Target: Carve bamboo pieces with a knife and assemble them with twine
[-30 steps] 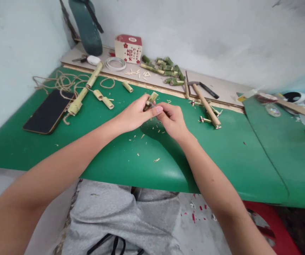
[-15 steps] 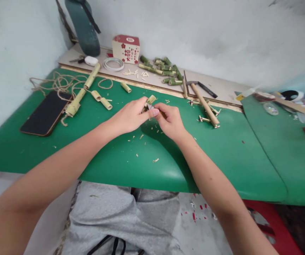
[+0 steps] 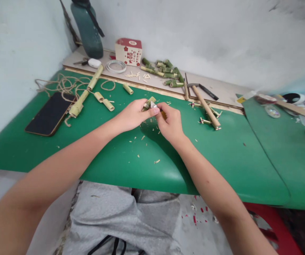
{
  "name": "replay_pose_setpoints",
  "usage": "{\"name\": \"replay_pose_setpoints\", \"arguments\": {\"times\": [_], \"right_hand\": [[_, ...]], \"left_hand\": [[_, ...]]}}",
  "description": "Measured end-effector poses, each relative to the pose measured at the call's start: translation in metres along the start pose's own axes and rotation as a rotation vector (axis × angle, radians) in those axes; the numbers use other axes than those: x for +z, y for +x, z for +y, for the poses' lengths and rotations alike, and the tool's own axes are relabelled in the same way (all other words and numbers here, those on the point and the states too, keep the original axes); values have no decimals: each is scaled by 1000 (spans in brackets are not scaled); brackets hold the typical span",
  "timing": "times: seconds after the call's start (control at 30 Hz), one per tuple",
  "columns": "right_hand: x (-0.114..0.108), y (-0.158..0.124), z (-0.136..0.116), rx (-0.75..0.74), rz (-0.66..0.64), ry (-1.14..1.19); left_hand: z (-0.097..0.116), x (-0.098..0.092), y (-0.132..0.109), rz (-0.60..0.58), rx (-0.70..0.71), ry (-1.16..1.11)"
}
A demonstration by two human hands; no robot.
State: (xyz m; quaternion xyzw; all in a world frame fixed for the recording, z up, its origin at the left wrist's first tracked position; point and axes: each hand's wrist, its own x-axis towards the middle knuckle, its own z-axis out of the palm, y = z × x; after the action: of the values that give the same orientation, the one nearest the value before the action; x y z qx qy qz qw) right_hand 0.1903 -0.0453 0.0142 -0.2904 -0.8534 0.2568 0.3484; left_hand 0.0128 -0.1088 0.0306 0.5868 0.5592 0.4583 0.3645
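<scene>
Bamboo [image 3: 149, 103], knife [image 3: 153, 105] in hand.
My left hand [image 3: 133, 114] grips the bamboo, my right hand [image 3: 171, 123] the knife, fingers closed.

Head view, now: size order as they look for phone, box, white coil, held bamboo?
1. Phone
2. Box
3. White coil
4. Held bamboo, visible part only; partly hidden, so full size unsure

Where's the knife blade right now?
Centre of the head view: the knife blade pokes out of the right hand's grip, at the bamboo piece in the left hand's grip, above the green mat.
</scene>
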Motion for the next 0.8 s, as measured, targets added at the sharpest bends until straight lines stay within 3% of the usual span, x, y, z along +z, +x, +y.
{"name": "replay_pose_setpoints", "arguments": {"times": [0.1, 0.27, 0.43, 0.8], "right_hand": [[-2, 1, 1, -9, -4, 31], [-7, 2, 3, -58, -144, 118], [-9, 2, 5, -85, -203, 121], [-6, 1, 7, -101, -146, 105]], "left_hand": [[4, 2, 0, -68, -76, -205], [5, 0, -2, -105, -194, -332], [5, -2, -2, -124, -191, -331], [12, -3, -1, -91, -111, -194]]}}
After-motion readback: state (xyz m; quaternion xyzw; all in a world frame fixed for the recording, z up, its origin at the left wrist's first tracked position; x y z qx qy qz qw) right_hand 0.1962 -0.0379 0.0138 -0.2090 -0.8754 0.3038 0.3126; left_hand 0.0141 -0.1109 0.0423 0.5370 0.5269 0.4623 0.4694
